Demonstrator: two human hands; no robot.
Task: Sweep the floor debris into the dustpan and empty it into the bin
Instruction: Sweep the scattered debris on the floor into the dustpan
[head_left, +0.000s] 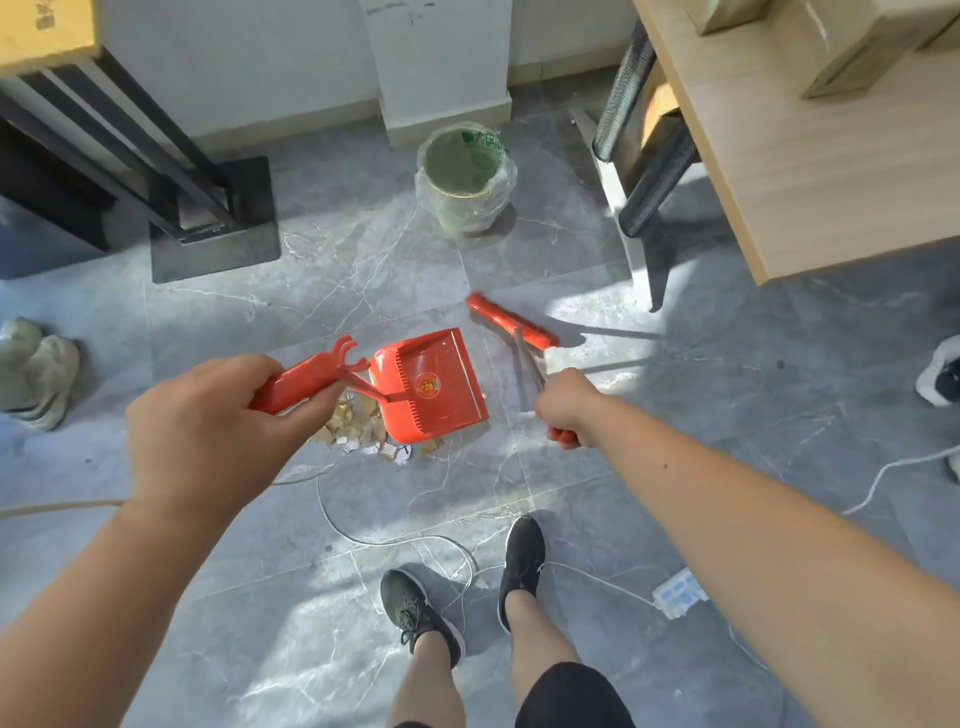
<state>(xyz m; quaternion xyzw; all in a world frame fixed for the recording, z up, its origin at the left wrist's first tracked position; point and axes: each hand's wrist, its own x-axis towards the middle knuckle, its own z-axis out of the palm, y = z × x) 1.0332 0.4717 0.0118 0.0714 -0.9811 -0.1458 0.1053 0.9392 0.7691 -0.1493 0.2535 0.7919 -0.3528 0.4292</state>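
My left hand (208, 431) grips the red handle of an orange-red dustpan (434, 384), which hangs over the grey tiled floor with its open mouth facing away from me. A pile of brown and white debris (363, 426) lies on the floor under the pan's near edge, partly hidden by it. My right hand (569, 408) holds the metal handle of a red broom (511, 322), whose head rests on the floor to the right of the pan. A bin (465, 176) lined with a clear plastic bag stands beyond them, near the wall.
A wooden table (810, 171) and a black mesh chair (644, 135) fill the upper right. A black metal stand (213, 218) sits upper left. White cables (395, 540) and a power strip (678, 592) lie by my feet. Shoes lie at the far left (36, 374) and far right (940, 379).
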